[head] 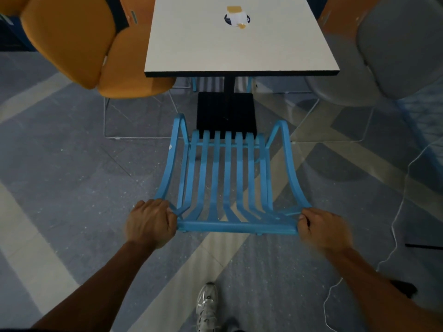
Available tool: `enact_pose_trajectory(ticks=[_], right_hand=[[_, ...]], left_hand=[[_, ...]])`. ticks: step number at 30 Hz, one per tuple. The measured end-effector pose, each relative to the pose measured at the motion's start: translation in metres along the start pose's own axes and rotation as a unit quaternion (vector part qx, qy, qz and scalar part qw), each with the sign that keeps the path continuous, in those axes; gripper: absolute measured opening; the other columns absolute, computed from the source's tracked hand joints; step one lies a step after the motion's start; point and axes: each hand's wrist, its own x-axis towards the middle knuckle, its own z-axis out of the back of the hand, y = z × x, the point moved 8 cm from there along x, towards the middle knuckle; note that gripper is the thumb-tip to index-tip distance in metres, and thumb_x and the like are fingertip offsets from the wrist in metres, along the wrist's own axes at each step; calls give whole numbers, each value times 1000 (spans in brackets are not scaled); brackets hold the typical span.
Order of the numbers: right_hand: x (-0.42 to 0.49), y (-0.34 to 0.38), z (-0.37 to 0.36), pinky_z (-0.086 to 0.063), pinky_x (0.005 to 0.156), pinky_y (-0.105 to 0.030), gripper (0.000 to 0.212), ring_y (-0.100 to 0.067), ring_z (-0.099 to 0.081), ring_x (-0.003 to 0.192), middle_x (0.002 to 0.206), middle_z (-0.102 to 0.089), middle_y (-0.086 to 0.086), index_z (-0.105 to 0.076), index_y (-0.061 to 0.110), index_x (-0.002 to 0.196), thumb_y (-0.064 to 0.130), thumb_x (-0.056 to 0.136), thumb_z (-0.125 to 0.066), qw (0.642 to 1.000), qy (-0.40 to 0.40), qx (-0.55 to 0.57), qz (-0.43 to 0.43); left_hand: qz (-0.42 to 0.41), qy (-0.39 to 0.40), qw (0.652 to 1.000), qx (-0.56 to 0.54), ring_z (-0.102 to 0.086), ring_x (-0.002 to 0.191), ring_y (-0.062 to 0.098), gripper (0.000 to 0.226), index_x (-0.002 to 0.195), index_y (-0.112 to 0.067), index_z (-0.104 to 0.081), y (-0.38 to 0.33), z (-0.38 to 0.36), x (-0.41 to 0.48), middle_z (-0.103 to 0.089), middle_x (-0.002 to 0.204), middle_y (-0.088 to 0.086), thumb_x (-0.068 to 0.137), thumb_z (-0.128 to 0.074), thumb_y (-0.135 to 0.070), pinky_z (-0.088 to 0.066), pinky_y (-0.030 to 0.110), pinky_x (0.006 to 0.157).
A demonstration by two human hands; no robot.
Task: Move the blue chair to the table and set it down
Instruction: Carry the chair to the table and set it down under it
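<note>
The scene is dim and cool-toned, the brightest surface being the pale bench point(239, 44) top, which catches soft light from above without hard glare. Soft shadows fall on the floor point(72, 164) beneath the bench and the seats. The right hand point(321, 228) is smeared by motion blur while the left hand point(151, 224) is sharper, and the wide lens bends the orange chair point(72, 37) and grey chair point(395, 49) at the upper corners.

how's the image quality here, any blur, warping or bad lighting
Head view: dim overall, with the white table the brightest area; the right hand is motion-smeared while the left hand and blue chair stay fairly sharp; wide-angle warping bends the orange chair and grey chair outward at the edges.
</note>
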Motion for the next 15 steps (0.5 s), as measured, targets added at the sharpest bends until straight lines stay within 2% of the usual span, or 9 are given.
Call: enact_pose_trajectory(ticks=[3, 8, 10, 13, 15], right_hand=[[22, 0, 4, -33, 49, -29, 23, -23, -45, 44, 57, -54, 2, -39, 23, 62, 36, 80, -39, 1000, -16, 4, 11], [54, -8, 5, -35, 49, -30, 24, -20, -47, 46, 58, -51, 6, -39, 26, 62, 36, 83, -37, 1000, 9, 2, 16], [64, -11, 7, -31, 48, -28, 24, -16, -45, 45, 56, -48, 7, -36, 28, 62, 36, 84, -37, 1000, 11, -4, 20], [81, -14, 10, -21, 46, -22, 25, -11, -39, 42, 54, -44, 6, -33, 28, 60, 36, 84, -38, 999, 19, -1, 29], [94, -18, 10, -22, 46, -22, 26, -11, -41, 44, 55, -47, 6, -36, 27, 60, 37, 84, -37, 999, 26, -5, 24]], left_hand=[[3, -6, 1000, 1, -34, 45, 10, 26, 59, -28, -40, 0, -2, 22, -42, 53, -7, 84, -39, -31, -31, 29, 56], [11, 6, 1000, 14, -31, 46, 4, 26, 60, -32, -38, -1, -10, 50, -40, 53, -9, 86, -40, -32, -32, 29, 56], [14, 3, 1000, 18, -30, 46, 4, 26, 60, -32, -36, -4, -11, 57, -39, 53, -10, 86, -39, -32, -32, 29, 56], [10, -10, 1000, 15, -25, 45, 3, 27, 61, -34, -29, -10, -8, 72, -33, 54, -12, 84, -41, -31, -30, 28, 55], [11, -8, 1000, 16, -24, 44, -1, 29, 60, -36, -25, -12, -9, 82, -28, 53, -16, 83, -42, -32, -29, 27, 53]])
